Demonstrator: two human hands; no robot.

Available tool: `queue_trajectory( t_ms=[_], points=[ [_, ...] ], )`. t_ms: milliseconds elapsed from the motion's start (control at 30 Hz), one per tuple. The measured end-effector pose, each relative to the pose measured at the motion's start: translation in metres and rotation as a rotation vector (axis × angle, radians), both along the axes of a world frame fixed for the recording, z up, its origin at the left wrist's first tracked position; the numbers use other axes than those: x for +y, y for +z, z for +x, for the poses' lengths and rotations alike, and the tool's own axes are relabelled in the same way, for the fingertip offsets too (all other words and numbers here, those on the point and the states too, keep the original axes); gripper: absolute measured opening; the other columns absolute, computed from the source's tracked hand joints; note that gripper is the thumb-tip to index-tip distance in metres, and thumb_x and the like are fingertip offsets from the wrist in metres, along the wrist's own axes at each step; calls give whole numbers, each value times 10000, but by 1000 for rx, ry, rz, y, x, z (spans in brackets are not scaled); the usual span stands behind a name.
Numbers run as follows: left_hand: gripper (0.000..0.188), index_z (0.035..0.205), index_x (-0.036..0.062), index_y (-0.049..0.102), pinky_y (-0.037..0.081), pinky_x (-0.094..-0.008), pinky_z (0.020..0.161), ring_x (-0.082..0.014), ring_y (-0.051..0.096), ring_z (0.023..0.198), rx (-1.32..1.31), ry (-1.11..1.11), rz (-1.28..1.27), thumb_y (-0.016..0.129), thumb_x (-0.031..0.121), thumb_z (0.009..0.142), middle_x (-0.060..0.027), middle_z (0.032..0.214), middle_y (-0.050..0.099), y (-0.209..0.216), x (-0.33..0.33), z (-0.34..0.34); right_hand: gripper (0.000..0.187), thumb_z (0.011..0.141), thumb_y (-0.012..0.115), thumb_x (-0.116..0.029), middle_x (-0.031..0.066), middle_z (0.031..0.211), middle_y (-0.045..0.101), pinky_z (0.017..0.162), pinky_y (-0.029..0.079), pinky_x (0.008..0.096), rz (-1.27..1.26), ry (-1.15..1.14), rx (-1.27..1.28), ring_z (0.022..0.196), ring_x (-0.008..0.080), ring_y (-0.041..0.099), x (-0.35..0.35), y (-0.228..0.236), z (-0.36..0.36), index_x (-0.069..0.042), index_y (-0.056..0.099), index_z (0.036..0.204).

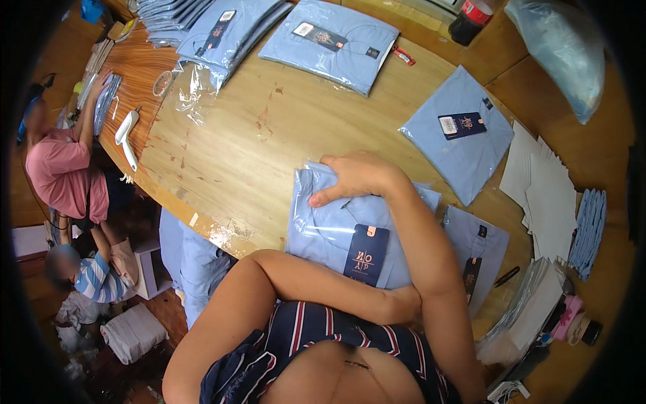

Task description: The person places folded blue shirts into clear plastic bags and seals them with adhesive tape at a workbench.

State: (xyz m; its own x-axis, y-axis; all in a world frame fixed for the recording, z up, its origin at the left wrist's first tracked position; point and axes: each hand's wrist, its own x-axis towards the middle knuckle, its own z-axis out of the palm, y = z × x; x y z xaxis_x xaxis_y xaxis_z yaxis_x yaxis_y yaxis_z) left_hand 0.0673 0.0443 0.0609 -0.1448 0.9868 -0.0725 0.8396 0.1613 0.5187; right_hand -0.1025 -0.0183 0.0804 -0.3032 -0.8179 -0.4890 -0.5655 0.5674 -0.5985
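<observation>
A folded light-blue shirt in a clear plastic bag (316, 232), with a dark-blue hang tag (365, 254), is in front of my body at the table's near edge. My right hand (360, 176) reaches across to its far left part, with the thumb on the front and the fingers closed over the far edge. My left forearm runs to the right across the near side of the shirt. My left hand (402, 304) is by its near right corner, partly behind my right arm, and its fingers are hidden.
Bagged shirts lie on the table: one at right (464, 151), one near my right arm (474, 249), a pack (377, 34) and stacks at the far side. A white tagging gun (126, 135) lies at left, white cards (538, 195) at right. Two people (67, 161) work at left.
</observation>
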Motion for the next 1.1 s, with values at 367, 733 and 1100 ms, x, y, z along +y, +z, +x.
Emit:
queue_trajectory(
  t_ms=[367, 733, 1100],
  points=[
    [388, 1137, 130, 519, 209, -503, 976, -272, 312, 1203, -33, 86, -13, 423, 263, 785, -60, 1280, 386, -17, 8, 5, 774, 578, 573, -652, 236, 727, 578, 716, 422, 397, -110, 19, 25, 778, 368, 561, -1, -20, -7, -6, 523, 999],
    [438, 1170, 110, 488, 222, -497, 977, -284, 305, 1207, 193, 59, -3, 448, 287, 772, -97, 1297, 356, -24, 9, 10, 758, 585, 579, -630, 227, 734, 578, 714, 424, 397, -82, 23, 24, 777, 357, 564, -2, -17, -5, -5, 524, 1011],
    [326, 993, 65, 579, 362, -393, 881, -270, 514, 963, -41, -173, -46, 472, 289, 783, -106, 1027, 555, 35, -16, -8, 814, 605, 579, -624, 216, 983, 559, 768, 422, 379, 92, 23, -99, 912, 325, 544, -3, -5, -8, -52, 435, 1166]
  ],
)
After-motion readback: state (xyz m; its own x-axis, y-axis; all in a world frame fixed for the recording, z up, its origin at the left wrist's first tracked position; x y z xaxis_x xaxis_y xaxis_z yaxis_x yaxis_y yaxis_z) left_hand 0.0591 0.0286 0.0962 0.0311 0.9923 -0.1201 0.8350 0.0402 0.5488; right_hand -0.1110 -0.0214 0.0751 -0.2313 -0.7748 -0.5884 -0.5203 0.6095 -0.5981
